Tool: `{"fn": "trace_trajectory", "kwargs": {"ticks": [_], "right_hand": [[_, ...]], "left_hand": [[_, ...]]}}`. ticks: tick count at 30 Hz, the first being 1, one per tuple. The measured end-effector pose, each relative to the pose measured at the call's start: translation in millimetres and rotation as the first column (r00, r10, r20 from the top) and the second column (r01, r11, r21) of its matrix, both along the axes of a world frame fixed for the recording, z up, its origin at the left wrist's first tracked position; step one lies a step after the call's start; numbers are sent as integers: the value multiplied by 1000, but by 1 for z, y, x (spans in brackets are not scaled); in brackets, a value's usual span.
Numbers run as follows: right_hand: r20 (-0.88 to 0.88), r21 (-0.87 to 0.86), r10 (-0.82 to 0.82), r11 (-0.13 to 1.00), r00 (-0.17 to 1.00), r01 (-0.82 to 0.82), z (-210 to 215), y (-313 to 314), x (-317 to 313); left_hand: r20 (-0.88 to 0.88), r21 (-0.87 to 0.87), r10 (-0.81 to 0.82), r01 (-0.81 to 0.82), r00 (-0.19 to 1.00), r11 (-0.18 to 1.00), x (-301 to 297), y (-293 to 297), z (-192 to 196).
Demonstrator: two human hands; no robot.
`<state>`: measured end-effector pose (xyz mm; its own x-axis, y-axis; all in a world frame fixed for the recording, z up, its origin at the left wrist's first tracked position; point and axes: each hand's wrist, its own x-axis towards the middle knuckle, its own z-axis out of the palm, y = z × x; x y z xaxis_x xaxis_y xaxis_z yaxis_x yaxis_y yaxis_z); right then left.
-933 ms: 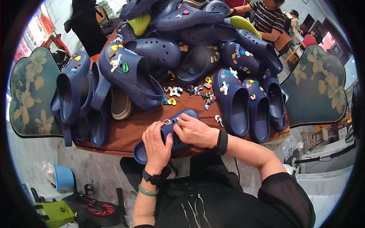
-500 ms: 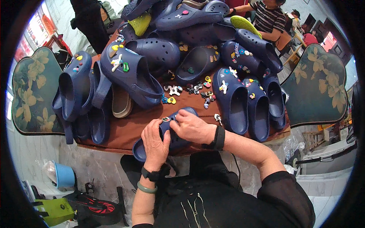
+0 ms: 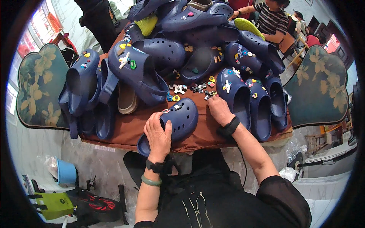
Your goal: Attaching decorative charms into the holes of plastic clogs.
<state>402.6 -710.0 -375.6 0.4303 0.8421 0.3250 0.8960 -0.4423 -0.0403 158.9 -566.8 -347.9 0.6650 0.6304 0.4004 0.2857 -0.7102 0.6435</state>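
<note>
Now navy clog (image 3: 181, 119) under left fingers (image 3: 157, 127); right fingers (image 3: 213, 102) w/ charms (image 3: 207, 93).

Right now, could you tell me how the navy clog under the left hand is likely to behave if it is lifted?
The navy clog looks like thick moulded foam, so probably light for its bulk and holding its shape. The left hand covers its heel end easily, suggesting a one-handed lift. Its heel overhangs the table edge, so it might tip off if released.

Two bare hands, one navy foam clog (image 3: 178, 122) held at the table edge with two small charms on it, two yellow-green clogs (image 3: 146, 24), two floral-backed chairs (image 3: 38, 85).
</note>
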Motion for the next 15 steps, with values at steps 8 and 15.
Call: {"fn": "trace_trajectory", "kwargs": {"ticks": [8,15], "right_hand": [[-677,588,415,802,608,107,42,-1,-97],[-141,800,531,558,835,-220,6,33,-135]], "left_hand": [[48,-90,-35,39,998,995,-2,6,-10],[64,-115,-42,49,997,992,2,7,-13]]}}
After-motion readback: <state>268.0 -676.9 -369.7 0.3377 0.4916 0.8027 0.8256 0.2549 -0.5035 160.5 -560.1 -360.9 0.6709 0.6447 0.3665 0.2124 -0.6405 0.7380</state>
